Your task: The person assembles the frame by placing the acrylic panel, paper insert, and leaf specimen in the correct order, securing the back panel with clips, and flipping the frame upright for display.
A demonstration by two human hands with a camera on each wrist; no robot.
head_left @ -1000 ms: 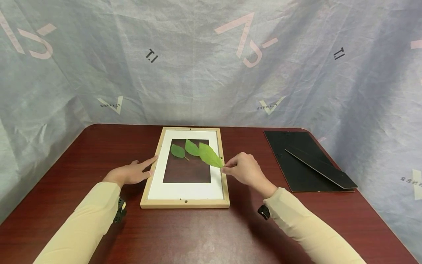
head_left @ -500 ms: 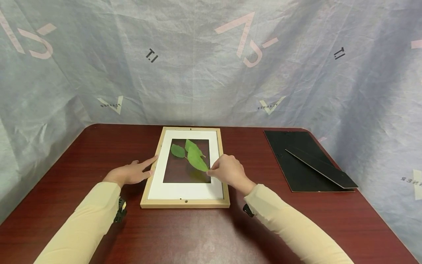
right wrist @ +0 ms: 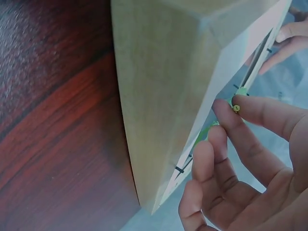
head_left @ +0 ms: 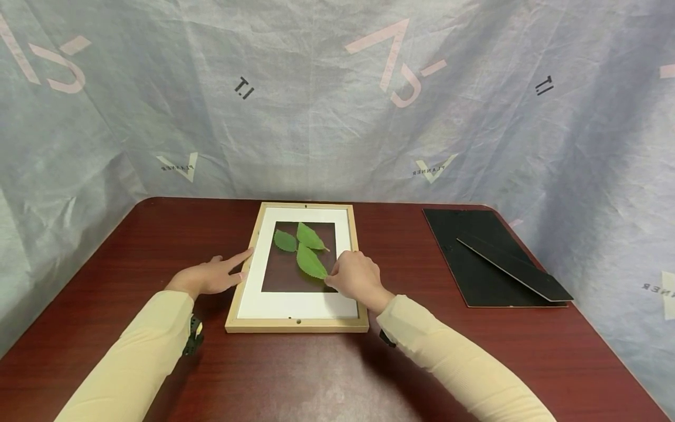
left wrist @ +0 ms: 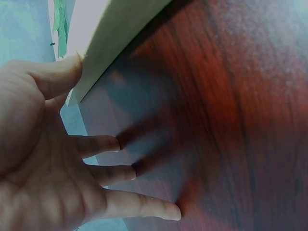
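Note:
A light wooden picture frame [head_left: 297, 326] with a white mat [head_left: 295, 306] lies on the table. Within the mat's dark window are a small leaf [head_left: 285, 241] at upper left and a second leaf [head_left: 310, 235] to its right. Below them a third green leaf [head_left: 311, 262] is pinched by its stem between thumb and index finger of my right hand [head_left: 357, 278]; the right wrist view shows the cut stem end [right wrist: 236, 109]. My left hand [head_left: 211, 275] touches the frame's left side, thumb against the wood and fingers spread straight in the left wrist view.
On the right of the red-brown table [head_left: 253, 375] lies a black backing board [head_left: 459, 228]. Its raised stand flap [head_left: 514, 269] sticks up at an angle. A grey printed cloth [head_left: 316, 117] hangs behind the table.
My right hand has moved left and slightly down with the third leaf, from over the frame's right side to the window, below the other two leaves. My left hand has stayed in place.

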